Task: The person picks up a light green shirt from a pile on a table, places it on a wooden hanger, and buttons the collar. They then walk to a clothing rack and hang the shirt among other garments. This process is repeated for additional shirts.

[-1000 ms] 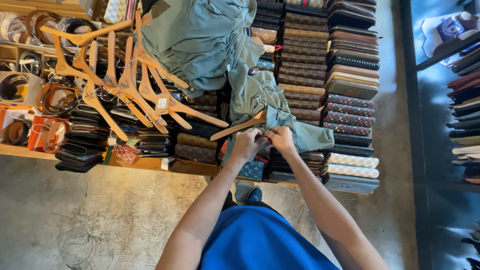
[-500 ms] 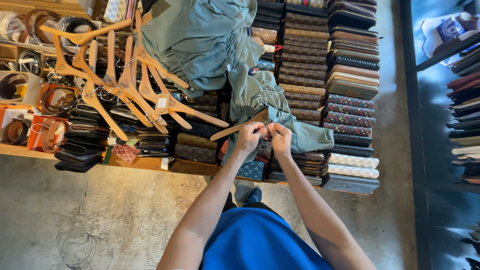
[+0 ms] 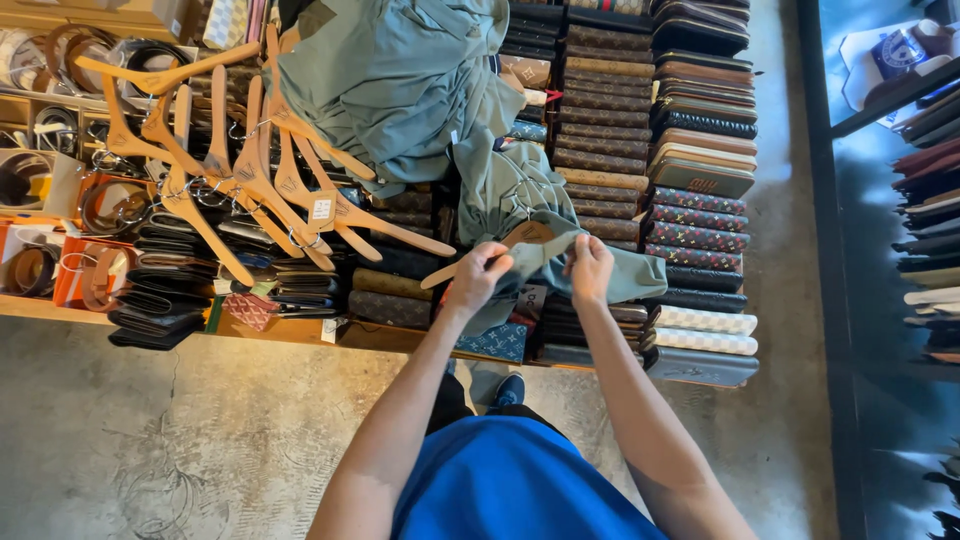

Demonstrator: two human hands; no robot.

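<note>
While I hold it: left hand (image 3: 484,272) pinches the hanger (image 3: 500,248), right hand (image 3: 590,268) grips the shirt (image 3: 520,190).
Axis: hanger slants along the desk's (image 3: 60,310) near edge.

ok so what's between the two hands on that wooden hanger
In the head view, between the left hand and the right hand lies the middle of the light wooden hanger, partly wrapped in grey-green fabric garment.

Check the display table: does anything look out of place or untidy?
Yes. Loose wooden hangers lie tangled across the wallets, and grey-green garments are heaped in a crumpled pile over the neat wallet rows.
</note>
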